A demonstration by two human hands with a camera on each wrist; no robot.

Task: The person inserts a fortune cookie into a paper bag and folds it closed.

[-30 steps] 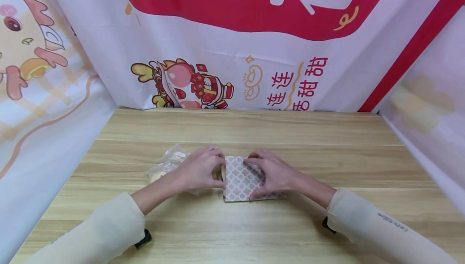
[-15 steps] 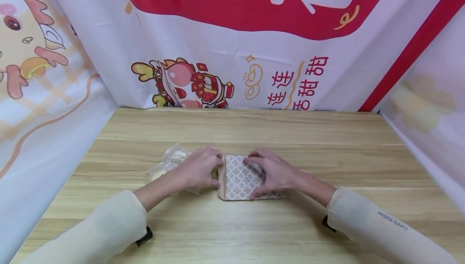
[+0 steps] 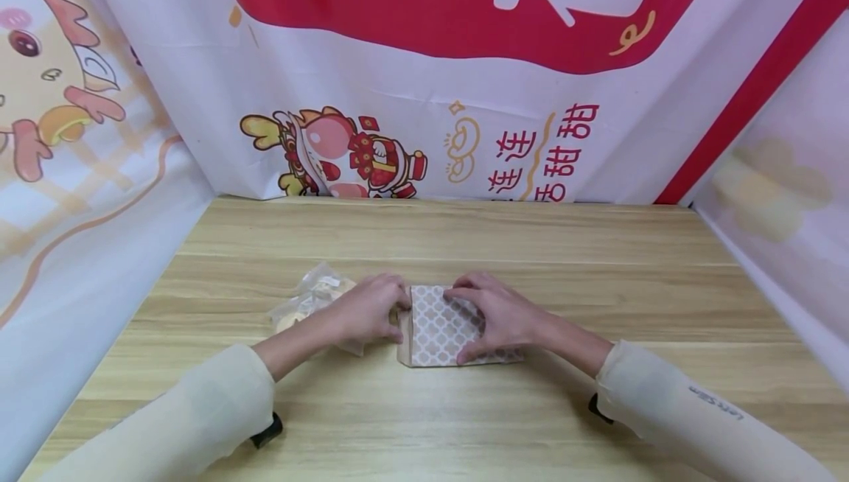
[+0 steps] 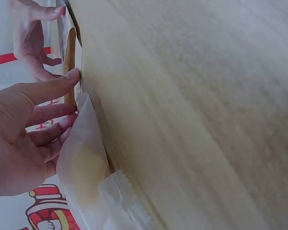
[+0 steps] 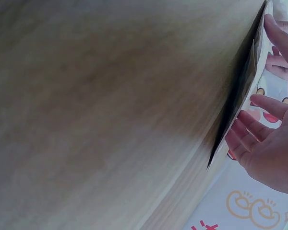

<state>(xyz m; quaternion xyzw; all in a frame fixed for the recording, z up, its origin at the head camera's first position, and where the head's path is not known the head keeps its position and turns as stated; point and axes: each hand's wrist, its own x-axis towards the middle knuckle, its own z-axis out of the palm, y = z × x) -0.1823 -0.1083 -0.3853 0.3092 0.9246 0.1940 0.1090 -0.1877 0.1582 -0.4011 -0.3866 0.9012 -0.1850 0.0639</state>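
Note:
A flat paper bag point(image 3: 438, 334) with a beige and white lattice pattern lies on the table, its plain brown flap point(image 3: 405, 349) extending to the left. My left hand point(image 3: 371, 309) holds the flap between thumb and fingers; in the left wrist view the thumb point(image 4: 62, 85) and index finger sit apart along the brown edge. Over the patterned face, my right hand point(image 3: 500, 316) spreads its thumb and fingers and presses on it. The right wrist view shows the fingers point(image 5: 252, 127) against the thin, dark side of the bag.
Clear plastic packets point(image 3: 306, 305) with pale beige contents lie left of the bag, partly hidden by my left hand and forearm. One packet point(image 4: 86, 163) reaches close to the left fingers. Printed white and red cloth point(image 3: 431, 121) hangs behind the wooden table point(image 3: 424, 430).
The brown flap has come out to the left of the patterned face. My left hand shifts slightly and its fingers move along the flap. The right hand stays in place.

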